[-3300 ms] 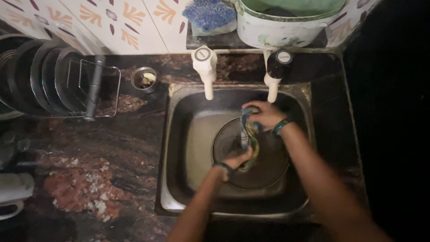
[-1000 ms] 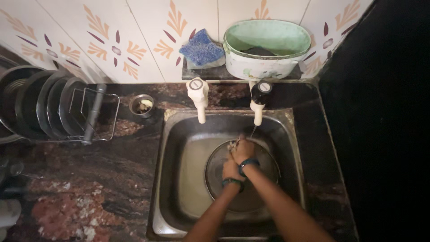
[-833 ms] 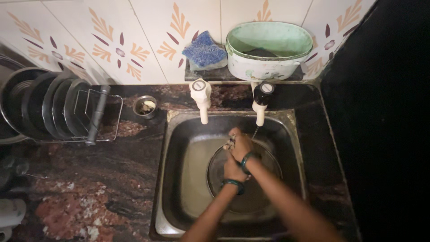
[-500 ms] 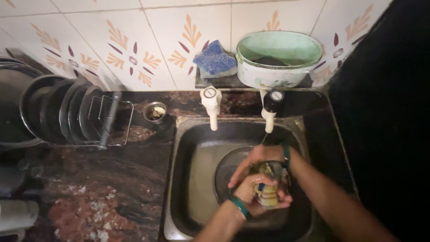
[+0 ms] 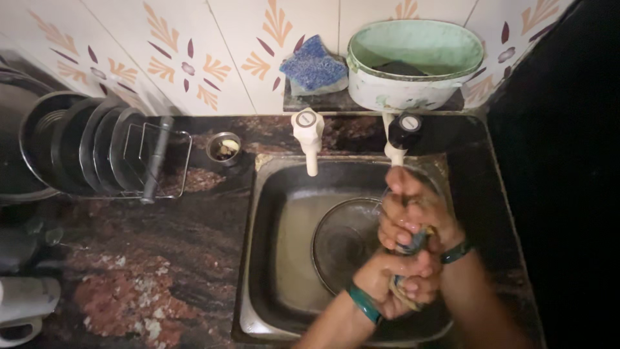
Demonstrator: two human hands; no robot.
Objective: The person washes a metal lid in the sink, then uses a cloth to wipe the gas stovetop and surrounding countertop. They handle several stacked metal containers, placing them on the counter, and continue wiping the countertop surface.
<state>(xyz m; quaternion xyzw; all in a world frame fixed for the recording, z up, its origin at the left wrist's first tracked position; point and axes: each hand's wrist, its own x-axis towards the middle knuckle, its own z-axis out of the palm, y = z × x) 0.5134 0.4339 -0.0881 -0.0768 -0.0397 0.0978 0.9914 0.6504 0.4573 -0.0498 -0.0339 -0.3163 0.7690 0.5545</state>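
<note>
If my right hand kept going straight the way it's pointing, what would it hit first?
Probably the black-topped tap. The right hand, gripping a wet cloth, points up the picture toward it; how far below it the hand sits is unclear.

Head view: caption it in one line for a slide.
Both hands, left and right, wring a wet cloth over a round plate in the steel sink.

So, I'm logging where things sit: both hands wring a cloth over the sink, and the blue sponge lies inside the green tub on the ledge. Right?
Not quite. The head view shows the blue sponge on the ledge beside the green tub, not inside it. Both hands, left hand and right hand, do grip the cloth over the sink.
</note>
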